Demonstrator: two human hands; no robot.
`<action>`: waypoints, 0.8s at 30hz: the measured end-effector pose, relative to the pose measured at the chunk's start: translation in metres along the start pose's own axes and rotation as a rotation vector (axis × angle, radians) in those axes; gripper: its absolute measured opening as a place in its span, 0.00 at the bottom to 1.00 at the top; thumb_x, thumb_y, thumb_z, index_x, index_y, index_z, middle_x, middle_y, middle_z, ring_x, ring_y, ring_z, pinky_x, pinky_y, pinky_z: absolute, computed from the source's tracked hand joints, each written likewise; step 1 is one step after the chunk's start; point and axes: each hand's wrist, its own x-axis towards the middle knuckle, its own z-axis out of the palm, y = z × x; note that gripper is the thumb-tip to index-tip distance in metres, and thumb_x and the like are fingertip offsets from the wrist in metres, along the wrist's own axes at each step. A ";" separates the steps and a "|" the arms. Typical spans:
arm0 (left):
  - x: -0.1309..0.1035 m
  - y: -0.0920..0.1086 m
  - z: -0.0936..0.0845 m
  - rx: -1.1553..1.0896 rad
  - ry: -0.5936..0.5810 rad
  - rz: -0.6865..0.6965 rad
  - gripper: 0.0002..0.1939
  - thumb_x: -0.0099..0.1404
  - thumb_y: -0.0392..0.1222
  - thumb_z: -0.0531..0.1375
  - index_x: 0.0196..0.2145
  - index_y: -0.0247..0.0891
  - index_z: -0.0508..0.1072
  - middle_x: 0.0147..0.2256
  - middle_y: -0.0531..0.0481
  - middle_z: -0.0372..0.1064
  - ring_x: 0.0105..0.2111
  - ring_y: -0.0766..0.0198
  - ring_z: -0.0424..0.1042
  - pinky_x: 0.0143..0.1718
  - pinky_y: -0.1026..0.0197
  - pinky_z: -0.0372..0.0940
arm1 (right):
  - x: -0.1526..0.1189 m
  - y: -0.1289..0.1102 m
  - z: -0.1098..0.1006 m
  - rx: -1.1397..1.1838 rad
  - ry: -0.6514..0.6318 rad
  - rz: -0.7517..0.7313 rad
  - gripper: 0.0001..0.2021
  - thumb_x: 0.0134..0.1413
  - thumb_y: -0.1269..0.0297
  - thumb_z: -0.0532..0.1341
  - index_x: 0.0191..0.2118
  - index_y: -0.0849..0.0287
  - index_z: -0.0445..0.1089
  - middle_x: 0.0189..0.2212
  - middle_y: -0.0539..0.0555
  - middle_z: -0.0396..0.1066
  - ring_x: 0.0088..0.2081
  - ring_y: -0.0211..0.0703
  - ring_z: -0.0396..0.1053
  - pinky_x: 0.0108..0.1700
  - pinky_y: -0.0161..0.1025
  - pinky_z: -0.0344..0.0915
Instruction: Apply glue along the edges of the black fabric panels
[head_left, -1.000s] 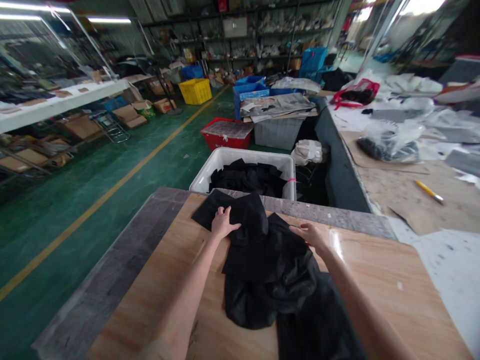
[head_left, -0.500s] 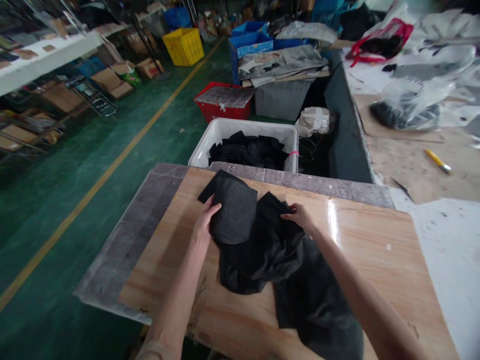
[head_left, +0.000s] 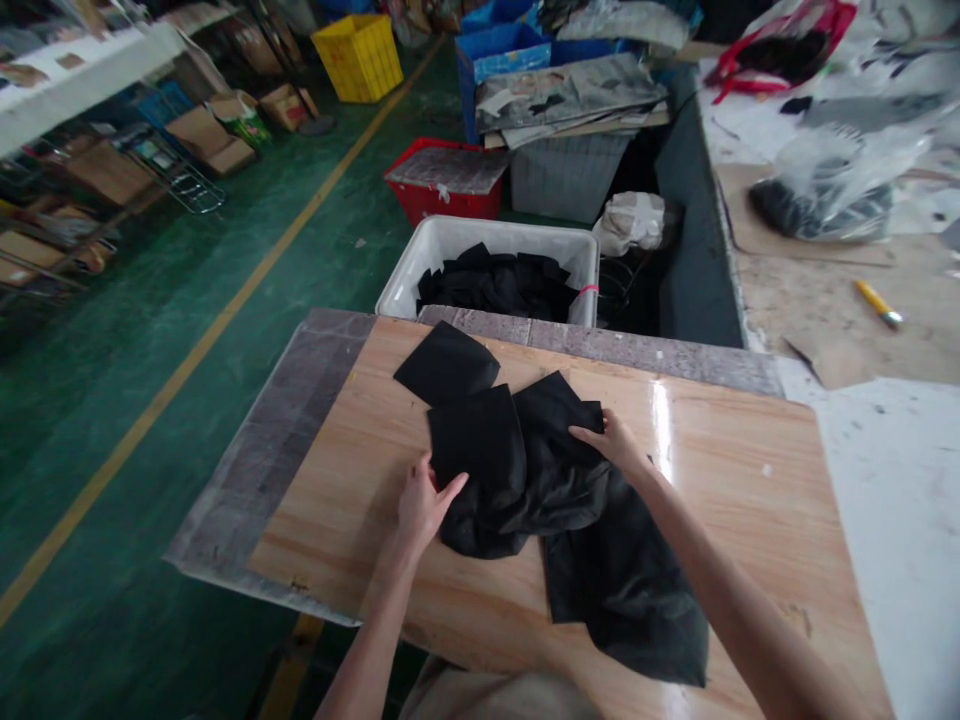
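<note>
My left hand [head_left: 429,508] is at the lower left edge of a plain black fabric piece [head_left: 480,440], thumb and forefinger apart and touching its edge. That piece lies over a crumpled heap of black fabric. My right hand [head_left: 611,443] pinches the upper right corner of a black fabric piece [head_left: 551,410] in this heap. Another flat black piece [head_left: 446,362] rests just beyond, on the wooden board [head_left: 750,480]. Closer to me, more black fabric [head_left: 637,600] is spread out below my right forearm.
Past the board stands a white bin [head_left: 397,275] of black pieces. A red bin [head_left: 409,195] and a yellow crate [head_left: 360,60] are on the green floor. The right-hand table holds a yellow-handled tool [head_left: 877,303] and a plastic bag [head_left: 832,195] with dark contents.
The patterned piece my left hand held up no longer shows; a plain black face lies there now. My left hand moved nearer to me. A flat piece beyond is uncovered.
</note>
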 end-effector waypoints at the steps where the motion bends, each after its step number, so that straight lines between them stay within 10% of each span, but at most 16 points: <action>1: -0.006 0.006 0.003 0.004 -0.014 -0.013 0.38 0.60 0.58 0.64 0.61 0.34 0.62 0.45 0.38 0.71 0.43 0.49 0.75 0.41 0.51 0.70 | -0.004 -0.005 0.005 0.069 -0.042 0.036 0.28 0.41 0.49 0.73 0.46 0.58 0.71 0.37 0.55 0.80 0.39 0.50 0.78 0.37 0.41 0.76; 7: -0.020 0.010 0.028 -0.251 0.001 0.001 0.43 0.56 0.54 0.68 0.63 0.33 0.59 0.58 0.31 0.63 0.61 0.42 0.64 0.60 0.43 0.61 | -0.030 -0.029 0.025 0.403 -0.391 0.232 0.25 0.38 0.54 0.75 0.43 0.60 0.75 0.38 0.58 0.81 0.42 0.57 0.79 0.44 0.48 0.78; 13: -0.036 -0.001 0.034 -0.737 -0.096 -0.075 0.42 0.58 0.49 0.66 0.66 0.45 0.54 0.68 0.40 0.52 0.68 0.50 0.54 0.66 0.46 0.56 | -0.043 -0.030 0.032 0.527 -0.453 0.273 0.26 0.31 0.61 0.76 0.42 0.58 0.74 0.36 0.56 0.81 0.39 0.56 0.79 0.46 0.51 0.77; 19: -0.036 0.037 -0.015 -0.935 -0.113 0.006 0.45 0.58 0.47 0.68 0.67 0.54 0.52 0.68 0.49 0.54 0.67 0.51 0.56 0.65 0.49 0.60 | -0.051 -0.049 0.015 0.675 -0.495 0.236 0.22 0.33 0.59 0.76 0.39 0.57 0.76 0.32 0.54 0.81 0.37 0.56 0.79 0.43 0.50 0.76; 24: 0.040 0.091 -0.070 -0.976 -0.013 0.195 0.47 0.55 0.46 0.71 0.67 0.49 0.55 0.65 0.46 0.59 0.64 0.49 0.61 0.63 0.48 0.61 | -0.010 -0.130 -0.001 0.587 -0.378 0.013 0.27 0.28 0.60 0.76 0.40 0.59 0.73 0.32 0.56 0.80 0.33 0.54 0.78 0.36 0.47 0.76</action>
